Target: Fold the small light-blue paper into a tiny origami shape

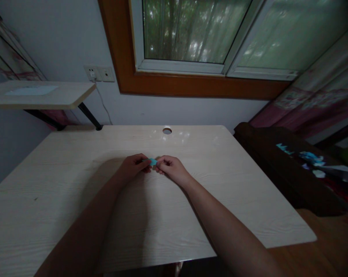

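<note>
Both hands meet over the middle of a pale wooden desk (76, 200). My left hand (133, 166) and my right hand (171, 168) are each closed in a pinch on a small light-blue piece (152, 162), perhaps folded paper, held between their fingertips just above the desktop. Only a sliver of the blue piece shows between the fingers; its shape is hidden.
A round cable hole (167, 130) is at the desk's far edge. A raised side shelf (41, 94) stands at the back left under wall sockets (99, 73). A dark wooden piece of furniture (278, 161) with blue bits on it stands to the right. A window is ahead.
</note>
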A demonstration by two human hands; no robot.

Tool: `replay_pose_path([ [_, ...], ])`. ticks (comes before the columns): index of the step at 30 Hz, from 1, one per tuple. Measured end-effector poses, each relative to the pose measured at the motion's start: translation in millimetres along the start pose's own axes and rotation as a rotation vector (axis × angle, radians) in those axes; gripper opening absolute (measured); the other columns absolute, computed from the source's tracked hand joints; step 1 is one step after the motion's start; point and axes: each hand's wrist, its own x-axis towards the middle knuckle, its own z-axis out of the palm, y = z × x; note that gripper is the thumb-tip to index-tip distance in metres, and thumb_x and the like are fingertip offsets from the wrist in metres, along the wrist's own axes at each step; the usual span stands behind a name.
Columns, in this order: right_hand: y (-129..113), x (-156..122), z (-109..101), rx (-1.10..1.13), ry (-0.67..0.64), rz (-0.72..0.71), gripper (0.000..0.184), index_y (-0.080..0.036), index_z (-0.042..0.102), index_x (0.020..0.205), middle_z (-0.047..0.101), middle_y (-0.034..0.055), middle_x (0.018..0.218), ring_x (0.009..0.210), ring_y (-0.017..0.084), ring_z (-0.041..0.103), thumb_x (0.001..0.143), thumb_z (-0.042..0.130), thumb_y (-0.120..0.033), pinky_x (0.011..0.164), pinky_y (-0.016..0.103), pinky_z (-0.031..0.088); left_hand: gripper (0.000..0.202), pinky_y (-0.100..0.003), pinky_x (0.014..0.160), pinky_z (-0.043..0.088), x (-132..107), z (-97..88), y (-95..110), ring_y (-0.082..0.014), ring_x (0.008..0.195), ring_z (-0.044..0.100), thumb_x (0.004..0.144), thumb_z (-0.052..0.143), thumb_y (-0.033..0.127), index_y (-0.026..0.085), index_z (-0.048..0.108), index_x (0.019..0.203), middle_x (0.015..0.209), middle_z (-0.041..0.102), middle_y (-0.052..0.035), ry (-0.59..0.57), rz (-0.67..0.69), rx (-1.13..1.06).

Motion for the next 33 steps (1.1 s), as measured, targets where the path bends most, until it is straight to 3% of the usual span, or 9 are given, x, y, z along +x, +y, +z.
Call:
replay_pose_path([
  [8, 5.5, 0.5, -1.4, 0.077, -0.004, -0.025, 0.02, -0.017, 0.069, 0.086, 0.069, 0.0018, 0.073, 0.057, 0.009, 0.057, 0.081, 0.067, -0.037, 0.057, 0.022, 0.044, 0.028, -0.026, 0.066, 0.054, -0.5, -1.9, 3.0, -0.0151, 0.065, 0.068, 0.085, 0.065, 0.043, 0.016, 0.068, 0.08, 0.072, 0.072, -0.0032, 0.025, -0.012, -0.02],
  [23, 3.8, 2.3, 0.6, 0.088, 0.138, -0.112, 0.026, -0.017, 0.068, 0.085, 0.066, 0.0012, 0.07, 0.056, 0.01, 0.055, 0.082, 0.068, -0.043, 0.055, 0.024, 0.043, 0.025, -0.028, 0.064, 0.056, 0.8, -3.0, -1.3, -0.0157, 0.064, 0.068, 0.082, 0.07, 0.041, 0.015, 0.07, 0.079, 0.075, 0.073, -0.0045, 0.102, -0.014, -0.185],
  [33, 6.0, 4.4, -0.5, 0.129, 0.161, -0.108, 0.025, -0.017, 0.066, 0.084, 0.064, 0.0002, 0.071, 0.054, 0.009, 0.053, 0.082, 0.068, -0.042, 0.053, 0.023, 0.041, 0.026, -0.028, 0.065, 0.056, 0.9, -3.2, -1.5, -0.0159, 0.064, 0.068, 0.083, 0.069, 0.04, 0.015, 0.07, 0.08, 0.075, 0.073, -0.0055, 0.124, -0.005, -0.194],
])
